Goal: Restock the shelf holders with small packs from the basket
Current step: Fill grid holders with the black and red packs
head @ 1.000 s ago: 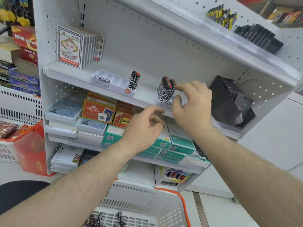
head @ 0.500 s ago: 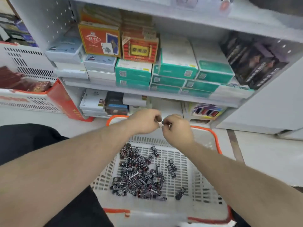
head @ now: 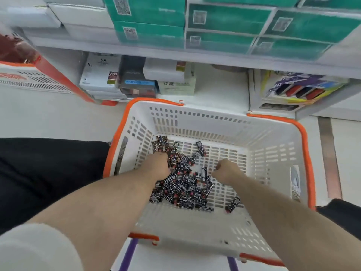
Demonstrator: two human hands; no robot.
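Observation:
A white basket with an orange rim stands on the floor below me. Several small black packs with white and red patterns lie heaped on its bottom, and one lone pack lies to the right of the heap. My left hand is down in the heap's left side, its fingers curled into the packs. My right hand hovers at the heap's right edge with its fingers curled under, and nothing shows in it. The shelf holders are out of view.
The lower shelves rise just behind the basket, stacked with teal boxes and white boxes. A colourful display box sits at the lower right. A second white and orange basket stands at the left.
My view dropped from the upper shelf to the basket. Both hands left the shelf holder, came down together above the basket, then spread and sank onto the heap of packs.

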